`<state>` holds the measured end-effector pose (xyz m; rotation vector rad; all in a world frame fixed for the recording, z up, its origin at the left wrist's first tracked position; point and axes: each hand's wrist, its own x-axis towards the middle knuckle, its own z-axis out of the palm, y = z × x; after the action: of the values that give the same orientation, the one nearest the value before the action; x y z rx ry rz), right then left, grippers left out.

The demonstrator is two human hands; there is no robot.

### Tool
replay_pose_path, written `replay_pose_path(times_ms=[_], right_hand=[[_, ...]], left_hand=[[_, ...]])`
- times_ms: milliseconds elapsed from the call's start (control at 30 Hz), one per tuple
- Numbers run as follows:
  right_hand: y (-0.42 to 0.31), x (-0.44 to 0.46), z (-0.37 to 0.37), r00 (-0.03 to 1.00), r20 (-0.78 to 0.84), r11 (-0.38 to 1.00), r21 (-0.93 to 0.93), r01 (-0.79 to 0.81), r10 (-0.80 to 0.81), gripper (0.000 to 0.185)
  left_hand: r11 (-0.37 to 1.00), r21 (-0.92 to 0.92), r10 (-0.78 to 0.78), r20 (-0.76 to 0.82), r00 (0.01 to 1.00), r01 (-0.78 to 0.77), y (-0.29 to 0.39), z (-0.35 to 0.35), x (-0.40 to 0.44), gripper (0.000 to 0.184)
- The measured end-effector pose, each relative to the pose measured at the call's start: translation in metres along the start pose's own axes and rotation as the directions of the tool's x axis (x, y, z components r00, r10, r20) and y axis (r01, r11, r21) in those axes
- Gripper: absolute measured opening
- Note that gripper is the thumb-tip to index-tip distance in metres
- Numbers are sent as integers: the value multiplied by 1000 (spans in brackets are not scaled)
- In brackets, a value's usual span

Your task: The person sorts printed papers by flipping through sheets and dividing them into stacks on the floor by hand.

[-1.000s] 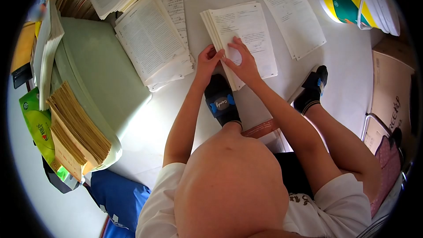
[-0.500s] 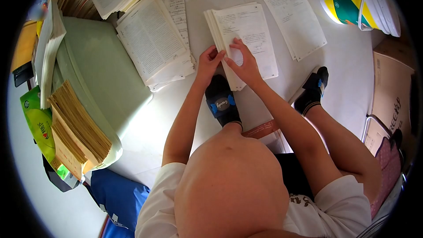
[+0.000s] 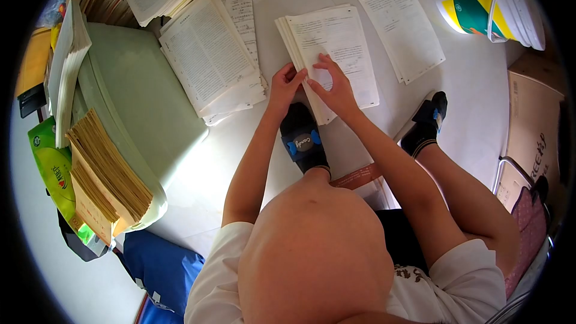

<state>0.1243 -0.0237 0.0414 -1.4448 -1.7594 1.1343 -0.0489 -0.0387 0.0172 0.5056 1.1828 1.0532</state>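
Note:
A thick stack of printed papers (image 3: pixel 351 48) lies on the floor in front of me, its left edge slightly fanned. At that left edge, my left hand (image 3: pixel 284 87) has its fingers curled and pinches the sheets. My right hand (image 3: pixel 336 89) rests on the top page, fingers apart, with the thumb stretched toward the same edge near my left fingertips. Several loose sheets (image 3: pixel 402 30) lie flat to the right of the stack. More printed papers (image 3: pixel 207 54) are spread to the left, overlapping a handwritten sheet (image 3: pixel 239 12).
A pale green plastic bin (image 3: pixel 132 78) stands at left, with brown-edged paper bundles (image 3: pixel 111 168) on it. A paint bucket (image 3: pixel 489 6) is at top right, above a cardboard box (image 3: pixel 534 126). My slippered feet (image 3: pixel 302 138) are close below the stack.
Both hands stay almost where they were at the stack's left edge. The top sheets have shifted very slightly; little else differs.

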Motion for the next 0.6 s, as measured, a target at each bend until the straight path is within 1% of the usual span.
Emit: replay_pose_path(times_ms=[133,200,433,533,600], right_hand=[[3,0,1,1000,-4,1000,-10,15,-15,41],[3,0,1,1000,-7,1000,20,18,-18,41],[0,0,1,1000,-19,1000,5,17,-17,42],[1,0,2,999,-30,999,-12,39,-40,41],[1,-1,2,999,-50,999,48,21,-19,35]], left_hand=[[1000,14,10,-2,1000,-10,-2,-1,0,31],[1000,15,7,9,1000,-7,-3,-3,0,31],[999,45,7,38,999,-9,-6,-6,2,30],[999,43,6,43,999,-8,-7,-6,2,30],[999,39,4,41,999,-6,-6,-5,1,30]])
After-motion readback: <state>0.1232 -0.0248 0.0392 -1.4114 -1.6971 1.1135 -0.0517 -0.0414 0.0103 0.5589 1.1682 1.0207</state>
